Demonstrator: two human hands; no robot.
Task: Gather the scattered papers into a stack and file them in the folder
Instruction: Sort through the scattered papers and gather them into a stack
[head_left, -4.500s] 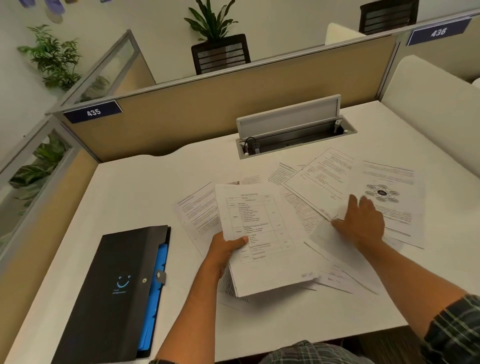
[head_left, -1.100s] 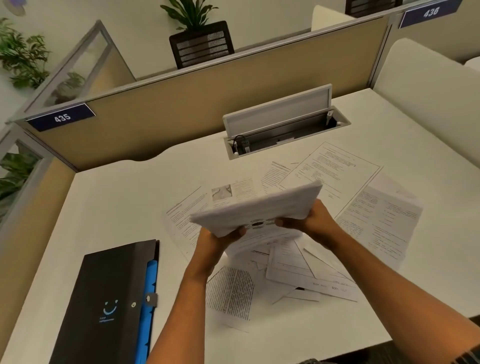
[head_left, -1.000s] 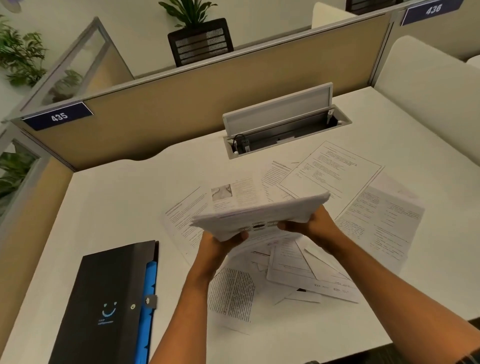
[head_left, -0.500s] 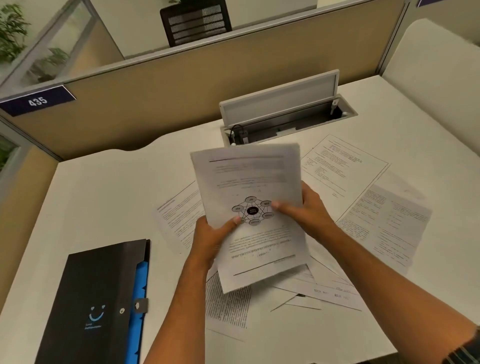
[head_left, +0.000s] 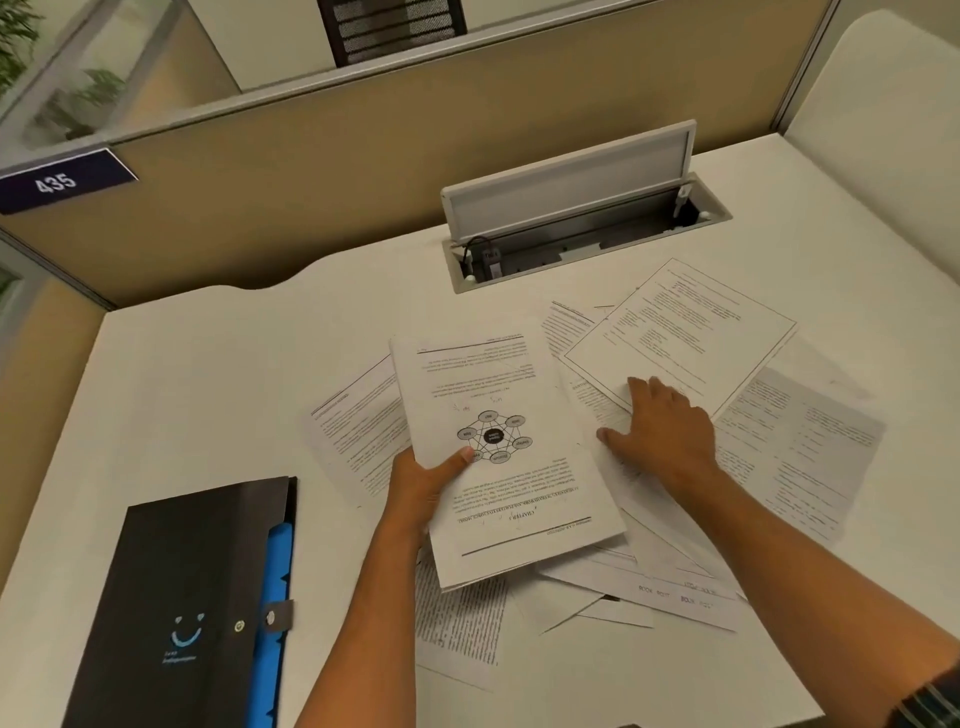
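My left hand (head_left: 423, 480) grips a gathered stack of papers (head_left: 509, 483) by its left edge, thumb on top near a printed wheel diagram. The stack hovers tilted over the loose sheets. My right hand (head_left: 662, 434) lies flat, fingers spread, on loose papers to the right, its fingertips at the corner of a bordered sheet (head_left: 685, 332). More loose sheets (head_left: 795, 452) fan out on the white desk (head_left: 208, 374). The black folder (head_left: 176, 597) with a blue inner divider lies closed at the front left.
An open cable tray (head_left: 576, 228) with a raised lid is set into the desk behind the papers. A tan partition (head_left: 363, 156) with a sign reading 435 walls the back, and a white panel (head_left: 872, 104) closes the right side.
Both hands held the stack upright and squared it; now my right hand has let go and moved right onto the loose sheets, while my left hand alone holds the stack flat.
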